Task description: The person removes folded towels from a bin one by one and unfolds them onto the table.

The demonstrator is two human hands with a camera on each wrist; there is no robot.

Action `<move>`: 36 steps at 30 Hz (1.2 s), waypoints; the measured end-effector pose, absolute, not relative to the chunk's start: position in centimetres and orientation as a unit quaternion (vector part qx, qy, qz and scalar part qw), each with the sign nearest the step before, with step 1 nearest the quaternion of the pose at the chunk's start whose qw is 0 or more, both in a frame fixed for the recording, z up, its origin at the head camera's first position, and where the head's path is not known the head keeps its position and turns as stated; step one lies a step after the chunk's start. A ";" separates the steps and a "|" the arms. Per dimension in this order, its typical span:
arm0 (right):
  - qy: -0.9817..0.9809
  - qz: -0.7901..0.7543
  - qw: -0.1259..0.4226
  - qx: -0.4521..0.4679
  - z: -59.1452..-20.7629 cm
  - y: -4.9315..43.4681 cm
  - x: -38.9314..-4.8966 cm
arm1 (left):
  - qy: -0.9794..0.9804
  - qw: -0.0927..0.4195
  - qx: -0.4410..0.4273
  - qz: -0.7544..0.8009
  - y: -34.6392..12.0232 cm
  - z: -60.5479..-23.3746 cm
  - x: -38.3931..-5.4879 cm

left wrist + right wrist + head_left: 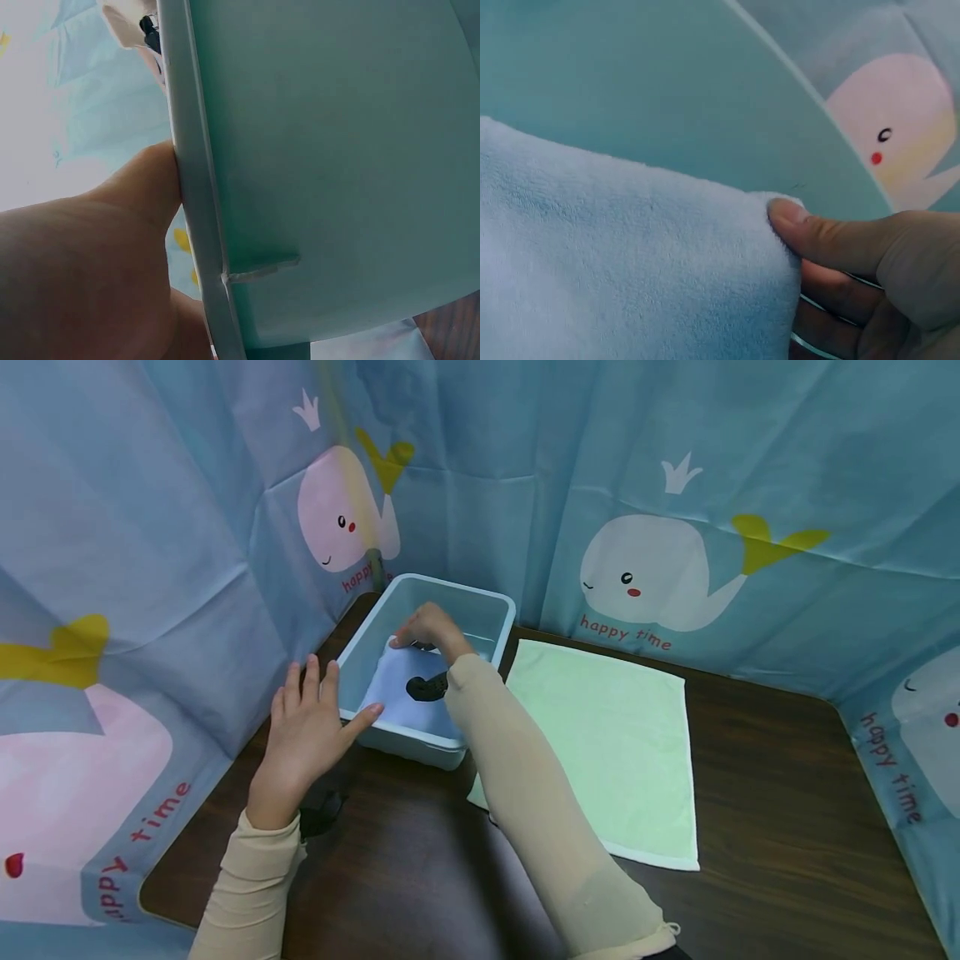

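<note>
A light-blue plastic bin (491, 600) stands on the dark table, and a pale blue plush towel (390, 685) lies in it. My right hand (431, 625) reaches into the bin and pinches one corner of the towel between thumb and fingers. In the right wrist view the thumb lies on the fluffy face of the towel (630, 247), with the other fingers behind it. My left hand (303, 747) has its fingers spread at the bin's near left corner, thumb along the rim. The left wrist view shows this hand against the outside of the rim (196, 150).
A light green towel (607, 752) lies spread flat on the table (795, 802), right of the bin. Blue curtains (487, 460) with printed whales hang close along the left and back sides. My right forearm crosses over the green towel's left edge.
</note>
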State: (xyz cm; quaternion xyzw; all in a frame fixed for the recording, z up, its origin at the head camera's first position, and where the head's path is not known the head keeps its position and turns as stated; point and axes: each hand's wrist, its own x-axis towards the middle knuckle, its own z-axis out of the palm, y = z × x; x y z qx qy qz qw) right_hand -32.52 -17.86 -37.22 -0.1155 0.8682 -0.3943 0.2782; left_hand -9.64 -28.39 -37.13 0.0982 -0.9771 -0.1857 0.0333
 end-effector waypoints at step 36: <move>0.834 -0.454 0.177 -0.260 -25.7 -13.6 -31.5 | -0.978 0.017 0.094 -0.186 -29.3 -37.1 -10.0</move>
